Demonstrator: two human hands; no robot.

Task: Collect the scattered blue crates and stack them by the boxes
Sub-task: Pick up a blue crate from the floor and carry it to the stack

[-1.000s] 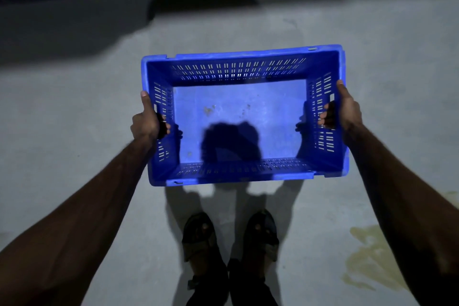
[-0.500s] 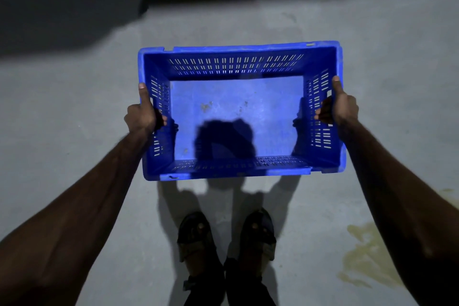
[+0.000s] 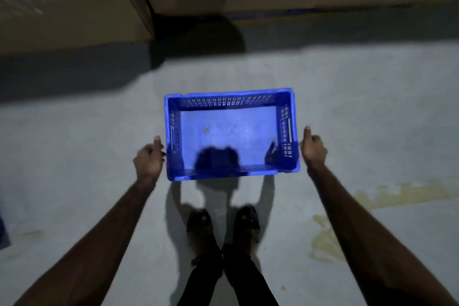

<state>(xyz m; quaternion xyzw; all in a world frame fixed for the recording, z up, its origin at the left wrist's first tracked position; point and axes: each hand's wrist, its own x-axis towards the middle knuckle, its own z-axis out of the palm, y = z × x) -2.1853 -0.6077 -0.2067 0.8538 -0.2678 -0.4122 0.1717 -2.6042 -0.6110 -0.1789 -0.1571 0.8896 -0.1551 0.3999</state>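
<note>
Right hand (image 3: 313,150) grips nothing. It stands just beside the right wall of the crate (image 3: 228,131), thumb up, fingers curled in, with a thin gap to the plastic. Left hand (image 3: 148,156) is blurred at the left wall, and I cannot tell if its fingers are curled or if they touch the crate.

I see the grey floor (image 3: 372,107) over most of the view. Brown boxes (image 3: 74,7) stand along the far side, in dim light. The crate sits upright on the floor, open side up, near the boxes with a band of shadowed floor between. My feed shows two dark shoes (image 3: 202,225) just behind it. A yellowish stain (image 3: 327,238) lies on the floor to the right.
</note>
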